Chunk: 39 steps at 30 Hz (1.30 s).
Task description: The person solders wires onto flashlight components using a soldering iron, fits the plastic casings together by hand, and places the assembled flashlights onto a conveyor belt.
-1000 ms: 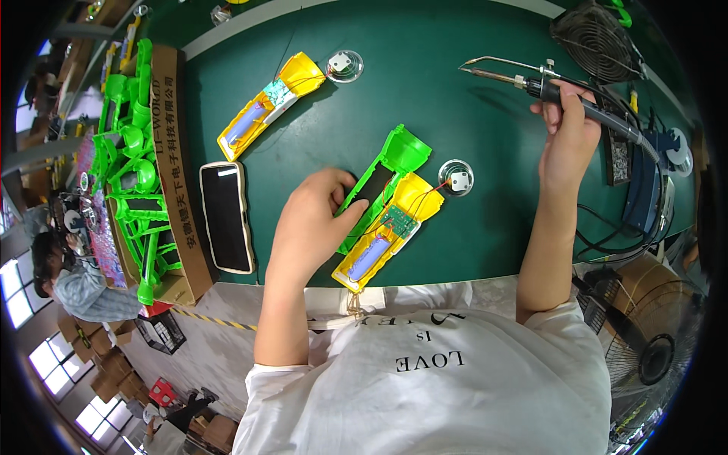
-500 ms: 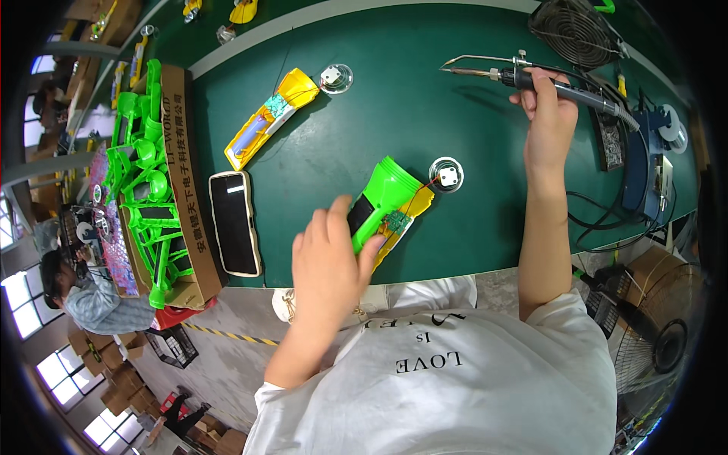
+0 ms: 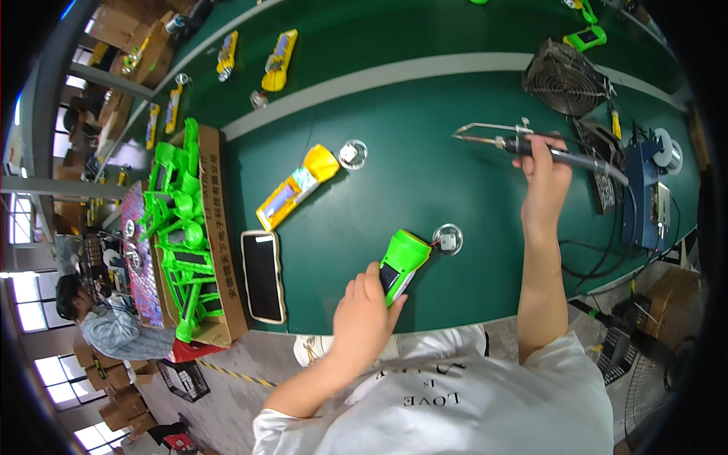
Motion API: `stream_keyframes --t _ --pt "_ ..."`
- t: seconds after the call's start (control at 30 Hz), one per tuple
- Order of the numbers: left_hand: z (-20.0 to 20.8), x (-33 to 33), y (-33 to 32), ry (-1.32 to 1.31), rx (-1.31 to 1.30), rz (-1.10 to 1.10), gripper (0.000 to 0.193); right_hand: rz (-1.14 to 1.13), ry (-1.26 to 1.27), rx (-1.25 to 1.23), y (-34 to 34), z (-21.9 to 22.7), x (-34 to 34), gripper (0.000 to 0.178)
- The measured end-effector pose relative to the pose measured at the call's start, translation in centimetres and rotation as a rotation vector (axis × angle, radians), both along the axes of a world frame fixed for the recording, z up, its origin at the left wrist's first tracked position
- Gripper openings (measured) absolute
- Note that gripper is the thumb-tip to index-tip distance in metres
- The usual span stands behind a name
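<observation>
My left hand point(image 3: 362, 315) is closed around the rear part of a green flashlight housing point(image 3: 405, 256), near the front edge of the table. The green shell sits over its yellow half, of which only a strip shows. Beside its wide end lies a round clear lens with a white LED plate point(image 3: 448, 239), joined by wires. My right hand point(image 3: 547, 182) grips a soldering iron point(image 3: 517, 145) with a thin metal tube along it, tip pointing left above the table. Farther left lies an open yellow flashlight half point(image 3: 299, 188) with a battery inside, wired to another lens point(image 3: 353, 155).
A phone point(image 3: 263, 277) lies left of my left hand, next to a cardboard box point(image 3: 216, 189) of green housings point(image 3: 186, 227). At the right stand a black fan point(image 3: 565, 83), a blue soldering station point(image 3: 643, 197) and a solder spool point(image 3: 667, 152); cables point(image 3: 599, 265) trail near my right forearm.
The view has tilted, showing more of the far shelf. The green shell now covers most of its yellow half, hiding the circuit board. My right hand still holds the soldering iron.
</observation>
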<state>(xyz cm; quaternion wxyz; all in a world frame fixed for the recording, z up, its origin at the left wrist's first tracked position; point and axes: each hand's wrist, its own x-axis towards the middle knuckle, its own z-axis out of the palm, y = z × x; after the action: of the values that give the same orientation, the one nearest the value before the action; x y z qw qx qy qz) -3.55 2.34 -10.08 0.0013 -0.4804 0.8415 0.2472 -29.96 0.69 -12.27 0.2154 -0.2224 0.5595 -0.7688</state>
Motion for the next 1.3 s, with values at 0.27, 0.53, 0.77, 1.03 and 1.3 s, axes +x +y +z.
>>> stream_keyframes --t 0.27,0.53,0.77,1.03,1.3 --pt "7.2 -10.8 -22.0 0.209 0.036 -0.132 0.060 -0.243 -0.075 -0.060 0.6 0.5 -2.0 0.012" --pt "-2.8 -18.9 -35.6 -0.098 -0.367 -0.135 0.066 -0.226 -0.103 0.012 -0.2 -0.4 -0.9 0.010" --pt "2.3 -17.2 -37.1 -0.092 -0.740 0.048 0.069 -0.199 -0.107 0.036 -0.5 -1.3 -1.0 0.010" --pt "-1.5 -9.4 -44.0 -0.482 -0.235 0.374 0.071 -0.055 -0.254 0.020 -1.2 -3.8 2.3 0.010" --pt "4.9 -5.4 -35.8 -0.105 -0.396 0.147 0.067 -0.078 -0.308 -0.075 -1.0 -2.9 1.5 0.013"
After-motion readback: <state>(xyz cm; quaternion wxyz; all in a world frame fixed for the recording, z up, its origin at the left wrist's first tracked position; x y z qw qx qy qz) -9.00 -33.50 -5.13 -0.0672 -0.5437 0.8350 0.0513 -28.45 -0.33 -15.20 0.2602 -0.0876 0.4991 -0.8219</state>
